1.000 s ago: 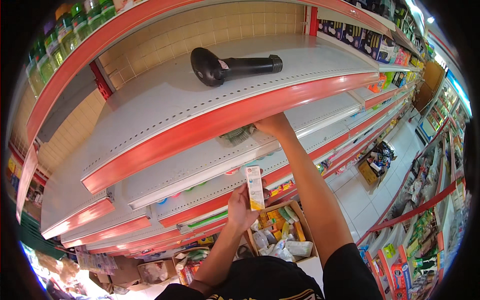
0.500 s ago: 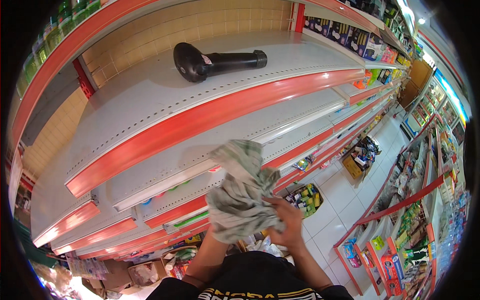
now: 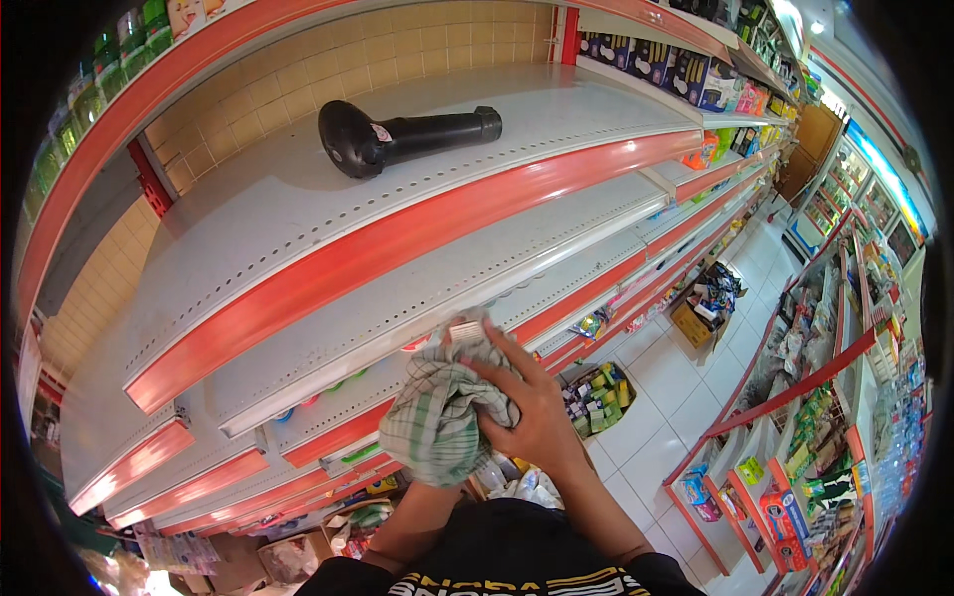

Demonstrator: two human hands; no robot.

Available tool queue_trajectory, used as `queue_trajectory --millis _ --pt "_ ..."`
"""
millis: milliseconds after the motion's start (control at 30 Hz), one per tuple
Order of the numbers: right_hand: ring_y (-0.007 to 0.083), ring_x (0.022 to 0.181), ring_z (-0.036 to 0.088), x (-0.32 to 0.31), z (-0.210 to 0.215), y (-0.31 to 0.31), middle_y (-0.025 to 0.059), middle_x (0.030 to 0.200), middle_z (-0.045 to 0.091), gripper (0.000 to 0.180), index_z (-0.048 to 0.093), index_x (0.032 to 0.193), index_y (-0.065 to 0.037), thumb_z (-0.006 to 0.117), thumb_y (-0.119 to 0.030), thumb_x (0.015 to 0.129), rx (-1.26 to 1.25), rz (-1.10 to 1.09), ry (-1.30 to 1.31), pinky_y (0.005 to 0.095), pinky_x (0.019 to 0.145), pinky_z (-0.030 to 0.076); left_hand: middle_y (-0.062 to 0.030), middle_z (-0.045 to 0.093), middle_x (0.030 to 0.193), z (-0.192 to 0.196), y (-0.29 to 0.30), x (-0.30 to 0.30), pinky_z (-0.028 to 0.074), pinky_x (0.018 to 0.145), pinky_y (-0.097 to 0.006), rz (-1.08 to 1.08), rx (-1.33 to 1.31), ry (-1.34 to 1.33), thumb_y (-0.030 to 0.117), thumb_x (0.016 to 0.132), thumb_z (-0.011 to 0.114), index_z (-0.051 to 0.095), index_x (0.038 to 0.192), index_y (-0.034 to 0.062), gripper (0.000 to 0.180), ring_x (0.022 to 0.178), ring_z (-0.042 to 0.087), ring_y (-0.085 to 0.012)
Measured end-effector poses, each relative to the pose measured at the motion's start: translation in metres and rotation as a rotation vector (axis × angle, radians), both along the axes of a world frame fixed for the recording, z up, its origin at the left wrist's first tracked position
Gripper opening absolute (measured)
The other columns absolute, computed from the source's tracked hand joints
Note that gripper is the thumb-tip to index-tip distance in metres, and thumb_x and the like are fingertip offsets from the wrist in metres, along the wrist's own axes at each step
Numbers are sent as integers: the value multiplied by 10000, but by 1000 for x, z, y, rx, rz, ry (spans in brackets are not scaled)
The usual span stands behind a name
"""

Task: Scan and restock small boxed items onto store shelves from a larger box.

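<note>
A crumpled checked cloth (image 3: 437, 409), pale with green and dark lines, is bunched up in front of my chest, before the shelf edges. My right hand (image 3: 532, 407) grips it from the right, fingers bent over its upper side. My left forearm (image 3: 422, 517) comes up beneath the cloth, which covers that hand and hides its fingers. Farther off, a black barcode scanner (image 3: 407, 139) lies on its side on the grey top shelf (image 3: 556, 109), apart from both hands.
Grey perforated shelves with red front strips (image 3: 417, 253) step down before me. On the tiled floor to the right stand an open carton (image 3: 696, 323) and a container of small yellow-green packs (image 3: 601, 397). A stocked rack (image 3: 785, 517) borders the aisle.
The cloth has been gathered into a tighter bundle and has shifted slightly left. My right hand has moved up over it. The view has shifted a little, so the scanner appears farther left.
</note>
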State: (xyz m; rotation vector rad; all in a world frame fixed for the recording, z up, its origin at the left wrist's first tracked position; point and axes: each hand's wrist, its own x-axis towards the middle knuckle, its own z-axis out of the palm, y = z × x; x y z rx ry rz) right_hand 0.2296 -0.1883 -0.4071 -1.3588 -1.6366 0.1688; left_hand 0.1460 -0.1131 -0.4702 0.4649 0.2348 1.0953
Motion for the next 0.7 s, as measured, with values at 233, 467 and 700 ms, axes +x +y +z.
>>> queue_trajectory --millis 233,467,700 --pt "351 911 625 11 -38 -1 140 1040 656 238 663 860 15 713 -169 718 248 117 -41 402 793 513 -137 533 1256 -24 27 -17 471 979 -397 -22 -14 29 412 1005 416 394 1382 70 510 1124 553 -245" --pt "321 975 594 69 0 105 163 1081 613 361 588 1139 -1 672 -177 835 117 -372 471 373 860 467 -55 584 1181 31 -1 -40 505 862 -341 279 -25 80 282 1023 428 409 1395 178 386 1048 575 -163" --pt "395 1200 500 83 6 200 193 1275 544 654 534 1262 -73 759 -395 740 220 -736 -553 478 959 432 -86 577 1129 43 -4 -29 540 783 -380 178 -92 -88 216 937 515 457 1236 121 319 958 599 -226"
